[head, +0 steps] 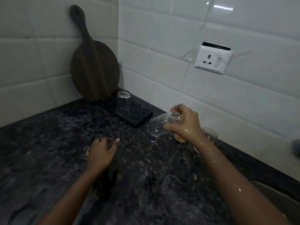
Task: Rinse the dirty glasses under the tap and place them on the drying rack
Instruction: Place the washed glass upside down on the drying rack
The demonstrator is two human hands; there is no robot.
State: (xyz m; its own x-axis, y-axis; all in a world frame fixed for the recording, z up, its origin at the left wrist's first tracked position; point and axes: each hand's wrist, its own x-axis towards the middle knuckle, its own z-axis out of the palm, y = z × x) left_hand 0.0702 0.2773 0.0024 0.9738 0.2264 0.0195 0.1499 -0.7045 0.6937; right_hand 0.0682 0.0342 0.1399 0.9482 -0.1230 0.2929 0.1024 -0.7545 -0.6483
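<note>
The dark stone counter point(48, 143) fills the lower view, and the black rack point(138, 117) lying flat on it serves as the landmark. Behind the rack a round wooden board point(94, 69) leans in the tiled corner. To the rack's right, up the wall, sits a white socket point(212, 61); no brand or writing can be read on it or anywhere else.

One glass point(123, 101) already stands on the rack's far end, apparently mouth down, though the blur makes that uncertain. The held glass point(162, 124) hangs just right of the rack's near corner, tipped on its side above the counter. The right hand point(185, 122), wet and shiny, grasps it with fingers and thumb curled round its base end. Another glass point(210, 133) stands further right of the rack, partly hidden behind that wrist.

The left hand point(100, 153) hovers in front of the rack, fingers loosely spread, grasping nothing.

The held glass is likely light, rigid, brittle and slick with water, so a wrap round the body, as here, suits it better than a pinch at the rim, and it wants a gentle set-down on the rack.
</note>
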